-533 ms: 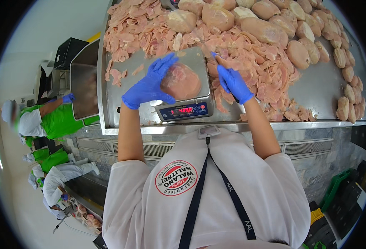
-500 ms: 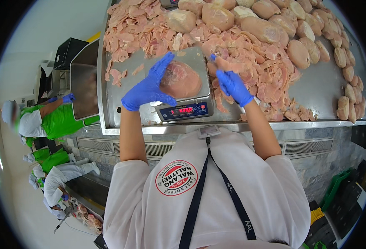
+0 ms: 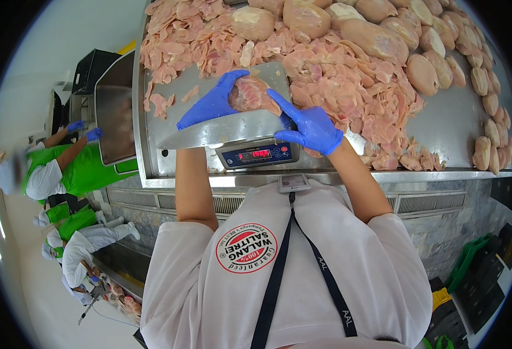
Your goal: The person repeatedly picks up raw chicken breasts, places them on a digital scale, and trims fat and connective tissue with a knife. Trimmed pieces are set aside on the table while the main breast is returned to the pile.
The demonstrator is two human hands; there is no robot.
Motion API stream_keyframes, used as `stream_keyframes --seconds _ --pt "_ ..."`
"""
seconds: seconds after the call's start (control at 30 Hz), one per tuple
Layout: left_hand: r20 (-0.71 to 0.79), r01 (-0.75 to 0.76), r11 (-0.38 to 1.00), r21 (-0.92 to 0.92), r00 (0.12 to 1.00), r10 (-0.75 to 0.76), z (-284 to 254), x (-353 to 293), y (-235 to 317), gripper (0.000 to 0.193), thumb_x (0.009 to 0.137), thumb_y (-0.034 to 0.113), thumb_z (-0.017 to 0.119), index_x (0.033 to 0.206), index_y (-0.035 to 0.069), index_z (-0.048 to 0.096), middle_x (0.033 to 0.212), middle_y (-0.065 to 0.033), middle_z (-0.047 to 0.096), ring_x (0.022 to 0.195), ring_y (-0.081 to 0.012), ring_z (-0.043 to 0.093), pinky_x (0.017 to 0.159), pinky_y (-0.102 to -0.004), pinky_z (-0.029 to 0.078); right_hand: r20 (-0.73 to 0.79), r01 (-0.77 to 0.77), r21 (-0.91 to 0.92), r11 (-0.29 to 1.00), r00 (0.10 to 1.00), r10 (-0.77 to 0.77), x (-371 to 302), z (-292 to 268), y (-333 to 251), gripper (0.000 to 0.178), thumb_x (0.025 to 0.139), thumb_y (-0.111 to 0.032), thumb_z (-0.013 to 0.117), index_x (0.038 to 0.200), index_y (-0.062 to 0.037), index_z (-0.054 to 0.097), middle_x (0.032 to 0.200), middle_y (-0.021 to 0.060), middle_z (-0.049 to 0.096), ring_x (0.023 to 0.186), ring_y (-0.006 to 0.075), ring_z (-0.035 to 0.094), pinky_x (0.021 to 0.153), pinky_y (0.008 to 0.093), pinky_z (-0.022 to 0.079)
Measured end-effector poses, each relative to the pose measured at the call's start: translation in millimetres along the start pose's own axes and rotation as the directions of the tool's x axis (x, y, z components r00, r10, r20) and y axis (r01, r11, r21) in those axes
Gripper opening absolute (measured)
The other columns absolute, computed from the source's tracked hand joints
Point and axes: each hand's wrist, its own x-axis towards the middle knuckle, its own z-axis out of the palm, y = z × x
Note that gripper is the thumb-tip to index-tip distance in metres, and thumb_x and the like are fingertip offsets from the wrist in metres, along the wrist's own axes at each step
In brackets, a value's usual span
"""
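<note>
Left grip (image 3: 212,104) clamped around meat (image 3: 252,95) over the scale (image 3: 258,156) — right grip (image 3: 313,129) clamped on a knife (image 3: 224,131).

"What pose do you read from your station?"

"My left forearm (image 3: 194,183), bare, rises nearly upright. My right forearm (image 3: 356,181), bare too, slants inward."

"And further up?"

"I have the left hand (image 3: 212,109), blue-gloved, cupped, its fingers (image 3: 233,76) reaching up and rightward; that wrist is hidden from me. My right hand (image 3: 313,129), also gloved, is closed in a grip, forefinger (image 3: 281,103) stretched up-left, thumb (image 3: 288,137) pointing left."
</note>
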Motion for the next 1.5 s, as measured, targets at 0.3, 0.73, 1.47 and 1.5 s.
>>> stream_keyframes --seconds 0.3,0.73,1.47,1.5 --pt "-0.042 -0.058 0.984 -0.170 0.998 0.051 15.6 -4.9 2.6 0.107 0.056 0.024 0.096 0.144 0.002 0.040 0.135 -0.0115 0.053 0.126 -0.0219 0.050 0.106 -0.0360 0.042 -0.211 0.042 0.269 0.962 0.977 0.017 51.4 15.0 28.0 0.080 0.092 -0.052 0.061 0.156 -0.0195 0.026 0.090 0.0187 0.069 0.075 0.0358 0.066 0.072 0.0451 0.052" --pt "-0.606 -0.236 0.969 -0.080 0.783 0.140 77.6 -53.2 -18.0 0.125 0.053 0.030 0.097 0.151 0.005 0.024 0.145 -0.0162 0.038 0.135 -0.0301 0.040 0.113 -0.0431 0.036 -0.270 -0.217 0.609 0.763 0.847 0.457 34.2 28.9 0.1 0.085 0.086 -0.024 0.069 0.156 -0.0076 0.022 0.103 0.0171 0.068 0.089 0.0229 0.067 0.084 0.0345 0.052" --pt "-0.402 -0.123 0.882 0.456 0.855 0.327 -11.2 -74.0 -8.3 0.097 0.061 0.032 0.091 0.145 0.013 0.045 0.152 -0.0133 0.035 0.142 -0.0328 0.032 0.117 -0.0446 0.028 -0.445 -0.350 0.431 0.831 0.719 0.534 -8.1 -22.9 96.7 0.065 0.095 -0.053 0.057 0.139 -0.0073 0.044 0.085 0.0144 0.064 0.075 0.0237 0.062 0.074 0.0370 0.050" --pt "-0.353 -0.123 0.880 0.459 0.884 0.307 -21.3 -72.7 -6.1 0.097 0.061 0.031 0.091 0.145 0.014 0.045 0.153 -0.0119 0.035 0.142 -0.0318 0.032 0.117 -0.0442 0.029 -0.390 -0.377 0.481 0.791 0.717 0.579 -13.5 -21.8 98.5 0.062 0.096 -0.053 0.056 0.135 -0.0063 0.047 0.082 0.0135 0.064 0.071 0.0231 0.061 0.071 0.0368 0.049"
